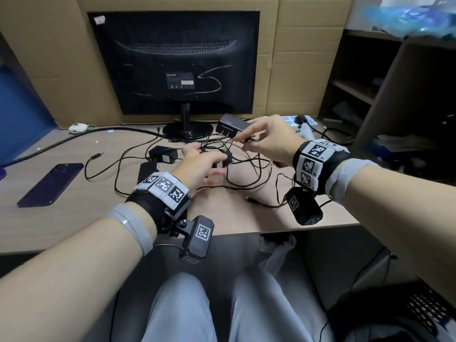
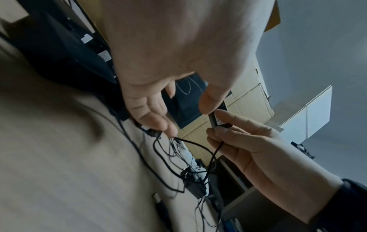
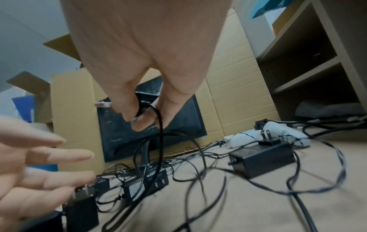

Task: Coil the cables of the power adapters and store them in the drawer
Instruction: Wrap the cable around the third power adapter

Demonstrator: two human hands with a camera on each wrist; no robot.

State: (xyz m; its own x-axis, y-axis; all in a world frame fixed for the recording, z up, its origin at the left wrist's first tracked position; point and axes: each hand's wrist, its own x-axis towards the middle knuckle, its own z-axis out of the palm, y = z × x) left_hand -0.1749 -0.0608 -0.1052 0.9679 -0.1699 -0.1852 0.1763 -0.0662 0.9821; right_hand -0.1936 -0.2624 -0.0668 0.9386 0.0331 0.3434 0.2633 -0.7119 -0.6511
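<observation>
Several black power adapters lie on the desk [image 1: 61,228] in a tangle of thin black cables [image 1: 246,166]. My right hand [image 1: 246,140] is raised above the tangle. It pinches a small black adapter [image 2: 218,120] between thumb and fingers, and its cable [image 3: 160,141] hangs in a loop to the desk. My left hand [image 1: 204,159] hovers just left of it over the tangle, fingers straight and spread [image 3: 59,157], holding nothing. Other adapters rest at the left [image 1: 162,154], by the monitor foot [image 1: 230,124] and nearer the camera [image 3: 147,185].
A monitor [image 1: 172,62] stands with its back to me, against cardboard. A dark phone [image 1: 49,185] lies at the left and a thick black cable [image 1: 74,138] runs behind it. A white power strip [image 1: 299,120] sits at the back right, beside shelves [image 1: 357,90].
</observation>
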